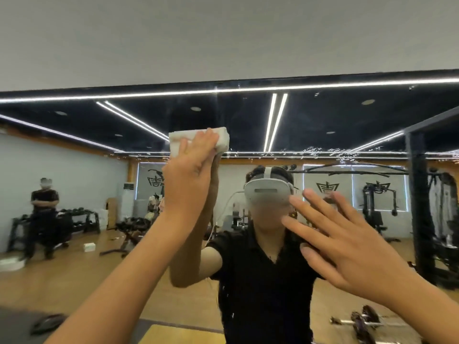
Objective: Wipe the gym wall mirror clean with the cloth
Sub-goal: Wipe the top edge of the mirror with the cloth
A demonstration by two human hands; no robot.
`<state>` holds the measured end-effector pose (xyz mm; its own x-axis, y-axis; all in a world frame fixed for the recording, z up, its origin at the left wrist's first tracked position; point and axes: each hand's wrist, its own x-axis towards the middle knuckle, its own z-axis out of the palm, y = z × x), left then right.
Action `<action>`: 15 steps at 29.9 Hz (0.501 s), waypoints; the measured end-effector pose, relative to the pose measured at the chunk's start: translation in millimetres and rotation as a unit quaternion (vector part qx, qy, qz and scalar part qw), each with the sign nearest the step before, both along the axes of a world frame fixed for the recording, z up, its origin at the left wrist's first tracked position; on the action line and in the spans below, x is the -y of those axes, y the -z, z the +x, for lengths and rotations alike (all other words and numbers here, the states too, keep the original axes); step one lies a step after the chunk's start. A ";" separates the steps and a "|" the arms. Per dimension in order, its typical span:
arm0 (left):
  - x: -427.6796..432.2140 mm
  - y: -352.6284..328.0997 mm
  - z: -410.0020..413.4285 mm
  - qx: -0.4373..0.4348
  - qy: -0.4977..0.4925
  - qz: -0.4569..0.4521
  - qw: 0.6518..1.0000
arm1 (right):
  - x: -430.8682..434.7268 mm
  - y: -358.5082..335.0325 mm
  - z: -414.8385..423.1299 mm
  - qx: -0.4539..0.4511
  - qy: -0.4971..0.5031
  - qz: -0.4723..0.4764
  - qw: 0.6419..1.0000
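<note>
my left fingers (188, 147) are lying flat and close together over the folded white cloth (221, 141), pressing it against the mirror (323, 120) so the whole pad is rubbing the glass rather than just an edge. the cloth is sitting high on the mirror, up by the reflected ceiling lights, and my left hand (188, 180) is reaching well above my head to keep it there. my right fingers (320, 212) are spread wide and holding nothing; my right hand (347, 244) is hovering near the glass, probably for balance, though i cannot tell if it is touching. water spots (325, 151) are speckling the mirror to the right of the cloth, so that band probably needs wiping next.
</note>
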<state>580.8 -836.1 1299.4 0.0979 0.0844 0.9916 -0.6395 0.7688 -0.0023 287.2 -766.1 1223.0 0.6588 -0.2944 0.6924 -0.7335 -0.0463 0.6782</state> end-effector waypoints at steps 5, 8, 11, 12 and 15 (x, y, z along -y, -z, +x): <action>-2.7 -7.5 -6.2 -0.031 0.012 0.020 0.999 | 9.4 3.7 -8.0 -0.005 -0.027 -0.020 0.999; -8.6 -41.6 -10.9 -0.056 0.029 0.015 0.998 | 10.5 2.4 -10.0 -0.009 -0.033 -0.019 0.999; -6.9 -87.7 -12.7 -0.083 0.014 0.011 0.996 | 11.8 3.1 -11.0 -0.010 -0.030 -0.013 0.999; -5.1 -99.6 -11.6 -0.085 0.010 0.016 0.996 | 12.2 3.2 -11.0 -0.009 -0.030 -0.013 0.999; -6.4 -107.3 -9.1 -0.073 0.010 0.009 0.997 | 12.5 3.1 -10.9 -0.002 -0.040 -0.013 0.999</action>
<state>571.6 -829.7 1406.7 0.2430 0.0641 0.9679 -0.6165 0.7806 0.1030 276.3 -778.6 1219.8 0.6816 -0.2225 0.6971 -0.7259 -0.0858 0.6824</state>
